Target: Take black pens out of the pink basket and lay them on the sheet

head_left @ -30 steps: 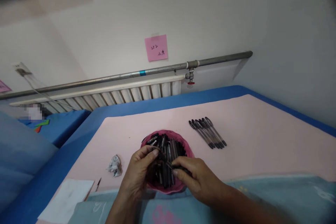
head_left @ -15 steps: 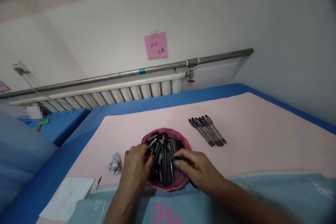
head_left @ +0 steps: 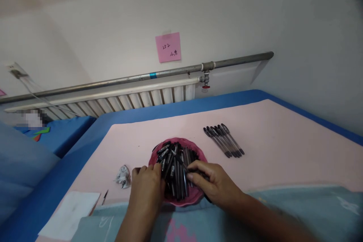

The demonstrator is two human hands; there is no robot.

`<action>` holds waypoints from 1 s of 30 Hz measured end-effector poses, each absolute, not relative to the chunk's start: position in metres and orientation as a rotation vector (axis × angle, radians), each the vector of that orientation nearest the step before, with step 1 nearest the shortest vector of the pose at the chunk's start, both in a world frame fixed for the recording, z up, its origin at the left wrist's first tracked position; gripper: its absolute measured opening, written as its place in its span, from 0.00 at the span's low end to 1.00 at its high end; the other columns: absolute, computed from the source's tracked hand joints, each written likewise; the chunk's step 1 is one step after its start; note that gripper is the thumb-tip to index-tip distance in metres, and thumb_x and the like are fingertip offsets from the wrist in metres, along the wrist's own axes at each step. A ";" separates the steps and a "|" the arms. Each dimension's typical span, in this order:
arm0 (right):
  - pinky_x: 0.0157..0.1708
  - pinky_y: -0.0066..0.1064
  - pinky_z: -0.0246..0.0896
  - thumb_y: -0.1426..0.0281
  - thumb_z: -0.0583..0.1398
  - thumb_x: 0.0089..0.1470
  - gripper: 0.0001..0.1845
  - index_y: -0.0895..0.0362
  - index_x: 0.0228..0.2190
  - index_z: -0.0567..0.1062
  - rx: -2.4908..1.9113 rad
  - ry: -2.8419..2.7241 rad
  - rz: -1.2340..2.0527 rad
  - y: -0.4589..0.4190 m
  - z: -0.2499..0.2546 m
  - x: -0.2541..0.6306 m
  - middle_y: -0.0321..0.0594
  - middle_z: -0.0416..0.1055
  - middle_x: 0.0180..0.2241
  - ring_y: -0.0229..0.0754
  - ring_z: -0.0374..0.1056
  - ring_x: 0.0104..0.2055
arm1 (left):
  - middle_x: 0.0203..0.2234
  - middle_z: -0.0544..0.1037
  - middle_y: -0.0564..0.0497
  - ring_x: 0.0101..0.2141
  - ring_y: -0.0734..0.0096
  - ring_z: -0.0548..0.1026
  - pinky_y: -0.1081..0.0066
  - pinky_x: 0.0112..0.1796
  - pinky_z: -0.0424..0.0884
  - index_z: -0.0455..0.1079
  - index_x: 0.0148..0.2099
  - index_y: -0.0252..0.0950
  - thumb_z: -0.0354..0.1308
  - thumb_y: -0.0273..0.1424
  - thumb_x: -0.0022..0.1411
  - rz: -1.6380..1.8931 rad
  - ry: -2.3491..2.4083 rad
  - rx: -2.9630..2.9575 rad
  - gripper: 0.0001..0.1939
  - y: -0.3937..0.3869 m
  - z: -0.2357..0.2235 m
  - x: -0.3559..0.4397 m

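A pink basket (head_left: 195, 198) full of black pens (head_left: 177, 174) and loose pen caps sits in front of me. My right hand (head_left: 211, 181) is closed over the basket's right side, pinching a black pen (head_left: 179, 159) whose tip points up and left across the pile. Over the left rim, my left hand (head_left: 146, 185) is closed with its knuckles up; the fingertips and anything in them are hidden. To the right of the basket, several capped clear pens (head_left: 224, 140) lie side by side in a slanted row.
A crumpled paper ball (head_left: 123, 177), a thin pen refill (head_left: 105, 197) and a white sheet (head_left: 69, 215) lie at left. A blue-green cloth (head_left: 297, 208) covers the near edge of the pink tabletop (head_left: 283, 140). Behind it are a radiator (head_left: 141, 98) and a pipe (head_left: 241, 60).
My left hand has rolled over at the basket's left rim, its thumb and fingertips now out of sight. My right hand and its pen have hardly moved. The view has shifted slightly.
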State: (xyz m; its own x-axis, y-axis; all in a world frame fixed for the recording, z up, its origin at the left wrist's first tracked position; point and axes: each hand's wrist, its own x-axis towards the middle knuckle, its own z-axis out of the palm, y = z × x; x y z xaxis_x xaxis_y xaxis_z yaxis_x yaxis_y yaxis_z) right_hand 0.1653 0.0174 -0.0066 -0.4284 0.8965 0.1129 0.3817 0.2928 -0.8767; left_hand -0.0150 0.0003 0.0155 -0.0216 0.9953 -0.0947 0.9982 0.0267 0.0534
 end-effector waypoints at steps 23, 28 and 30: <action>0.30 0.28 0.57 0.71 0.53 0.53 0.06 0.57 0.33 0.70 -0.968 -2.198 0.878 0.012 -0.010 0.168 0.37 0.69 0.28 0.37 0.65 0.30 | 0.31 0.77 0.48 0.30 0.72 0.75 0.74 0.34 0.72 0.72 0.38 0.32 0.66 0.25 0.41 1.387 1.028 0.592 0.17 0.004 0.023 -0.029; 0.30 0.29 0.57 0.71 0.54 0.53 0.06 0.57 0.33 0.70 -0.967 -2.224 0.840 0.011 -0.012 0.168 0.37 0.70 0.28 0.38 0.66 0.31 | 0.29 0.77 0.49 0.29 0.72 0.75 0.73 0.34 0.73 0.72 0.36 0.32 0.66 0.24 0.42 1.418 1.007 0.581 0.14 0.005 0.021 -0.024; 0.30 0.29 0.57 0.71 0.53 0.53 0.07 0.57 0.34 0.70 -0.960 -2.228 0.836 0.011 -0.012 0.168 0.38 0.70 0.29 0.38 0.66 0.31 | 0.27 0.77 0.51 0.28 0.74 0.75 0.73 0.33 0.73 0.72 0.35 0.32 0.66 0.24 0.41 1.461 1.007 0.557 0.14 0.006 0.021 -0.024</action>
